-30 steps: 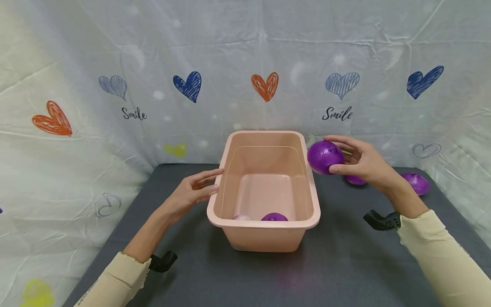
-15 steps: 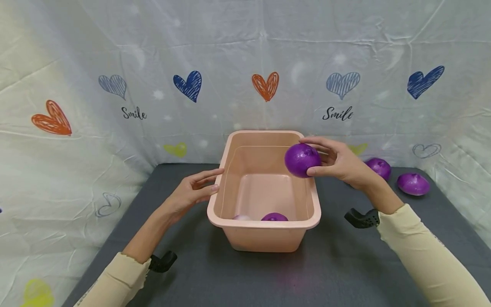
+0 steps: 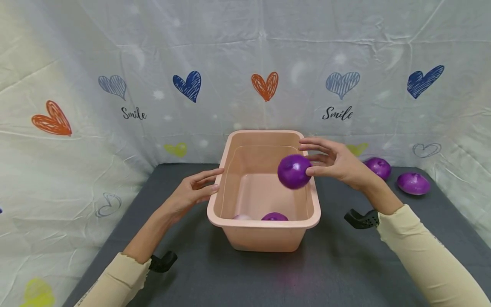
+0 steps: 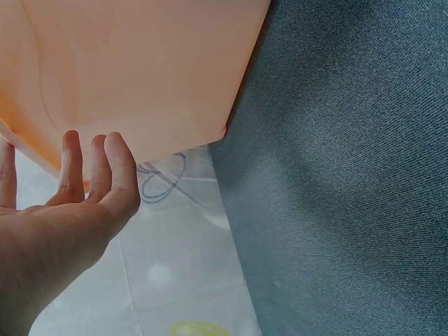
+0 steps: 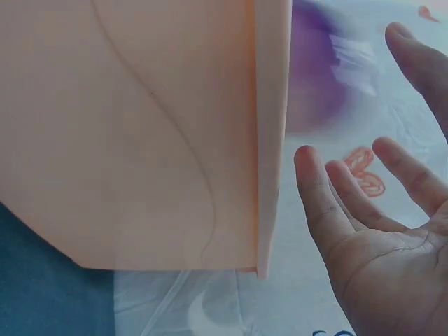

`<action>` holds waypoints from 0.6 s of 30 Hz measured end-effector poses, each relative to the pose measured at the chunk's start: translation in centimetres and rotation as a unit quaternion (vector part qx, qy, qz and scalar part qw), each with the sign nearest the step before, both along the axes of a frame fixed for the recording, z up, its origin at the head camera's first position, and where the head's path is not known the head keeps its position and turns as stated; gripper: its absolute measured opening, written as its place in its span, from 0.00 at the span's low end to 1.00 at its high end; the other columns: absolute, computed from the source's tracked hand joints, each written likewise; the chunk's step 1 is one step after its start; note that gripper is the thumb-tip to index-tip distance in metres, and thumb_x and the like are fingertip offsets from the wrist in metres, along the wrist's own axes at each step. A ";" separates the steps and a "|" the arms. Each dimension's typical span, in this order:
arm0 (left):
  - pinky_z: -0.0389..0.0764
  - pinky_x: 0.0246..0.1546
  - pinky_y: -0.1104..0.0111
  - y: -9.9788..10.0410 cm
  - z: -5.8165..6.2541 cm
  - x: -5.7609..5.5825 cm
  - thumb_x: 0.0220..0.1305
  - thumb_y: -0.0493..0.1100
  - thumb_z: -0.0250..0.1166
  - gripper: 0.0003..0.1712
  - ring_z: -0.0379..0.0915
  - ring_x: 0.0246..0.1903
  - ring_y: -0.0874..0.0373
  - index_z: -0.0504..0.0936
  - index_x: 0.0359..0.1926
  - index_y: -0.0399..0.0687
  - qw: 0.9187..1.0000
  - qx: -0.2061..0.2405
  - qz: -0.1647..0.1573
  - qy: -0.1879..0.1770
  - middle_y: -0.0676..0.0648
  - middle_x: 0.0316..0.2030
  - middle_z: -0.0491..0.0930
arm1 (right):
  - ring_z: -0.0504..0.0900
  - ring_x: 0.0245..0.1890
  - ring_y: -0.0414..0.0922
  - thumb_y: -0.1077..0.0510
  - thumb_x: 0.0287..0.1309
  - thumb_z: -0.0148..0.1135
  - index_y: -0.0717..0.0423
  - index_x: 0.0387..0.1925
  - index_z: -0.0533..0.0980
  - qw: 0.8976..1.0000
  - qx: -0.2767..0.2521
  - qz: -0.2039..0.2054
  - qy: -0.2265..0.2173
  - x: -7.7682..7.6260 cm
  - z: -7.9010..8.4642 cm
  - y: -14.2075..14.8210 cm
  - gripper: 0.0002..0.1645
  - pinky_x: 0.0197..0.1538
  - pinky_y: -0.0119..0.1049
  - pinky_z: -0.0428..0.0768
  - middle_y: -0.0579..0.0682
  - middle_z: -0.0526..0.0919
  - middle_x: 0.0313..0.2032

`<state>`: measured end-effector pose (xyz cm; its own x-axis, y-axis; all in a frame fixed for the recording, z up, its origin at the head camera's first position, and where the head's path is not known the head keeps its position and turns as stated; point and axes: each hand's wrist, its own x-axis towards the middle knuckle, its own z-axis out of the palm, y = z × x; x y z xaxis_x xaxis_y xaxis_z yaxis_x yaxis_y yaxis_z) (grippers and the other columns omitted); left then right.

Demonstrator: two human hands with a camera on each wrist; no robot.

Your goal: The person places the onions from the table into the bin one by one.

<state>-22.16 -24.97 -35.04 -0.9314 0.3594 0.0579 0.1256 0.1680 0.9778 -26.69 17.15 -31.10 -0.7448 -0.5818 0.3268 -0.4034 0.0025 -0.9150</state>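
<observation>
A shiny purple ball [image 3: 294,171] is in the air over the peach plastic basin [image 3: 264,224], just off the fingertips of my right hand [image 3: 337,164]. In the right wrist view the same ball [image 5: 318,70] is blurred, and a gap separates it from the spread fingers. My left hand [image 3: 193,189] touches the basin's left rim with its fingers extended; the left wrist view has that hand [image 4: 77,217] against the outer wall. Inside the basin, near the front, another purple ball [image 3: 274,217] and a pale round thing [image 3: 242,217] show only their tops.
Two more purple balls, one rounder [image 3: 378,168] and one flattened [image 3: 413,183], lie at the back right of the dark grey table [image 3: 184,277]. Behind the basin hangs a white sheet [image 3: 230,42] printed with hearts.
My right hand has carried the purple ball leftward over the basin and let it go; the ball has dropped slightly from the fingers. My left hand has stayed at the rim.
</observation>
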 end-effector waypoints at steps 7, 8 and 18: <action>0.74 0.61 0.50 0.1 0.0 0.1 0.72 0.43 0.67 0.32 0.69 0.65 0.45 0.70 0.74 0.52 1.000 -0.003 0.000 0.002 0.43 0.68 0.70 | 0.76 0.61 0.58 0.71 0.64 0.66 0.64 0.69 0.69 1.000 -0.015 -0.006 -0.001 0.4 -0.1 1.4 0.34 0.56 0.47 0.80 0.63 0.72 0.65; 0.74 0.61 0.50 0.1 0.0 0.1 0.72 0.44 0.67 0.32 0.69 0.64 0.46 0.70 0.74 0.53 1.000 -0.004 0.001 0.003 0.43 0.68 0.70 | 0.77 0.60 0.57 0.71 0.64 0.66 0.64 0.69 0.69 1.000 -0.012 -0.013 0.001 0.5 -0.2 1.7 0.33 0.55 0.47 0.80 0.63 0.73 0.64; 0.74 0.61 0.51 0.0 0.0 0.1 0.72 0.44 0.66 0.32 0.68 0.65 0.45 0.70 0.74 0.53 1.000 -0.011 0.001 0.008 0.43 0.68 0.69 | 0.83 0.53 0.53 0.68 0.68 0.64 0.62 0.61 0.75 0.996 0.027 -0.081 0.013 1.2 -1.9 5.6 0.22 0.51 0.41 0.83 0.60 0.80 0.55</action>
<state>-22.03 -24.95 -35.06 -0.9313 0.3583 0.0655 0.1410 0.1888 0.9718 -25.49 22.72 -32.96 -0.8214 -0.4723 0.3196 -0.4179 0.1172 -0.9009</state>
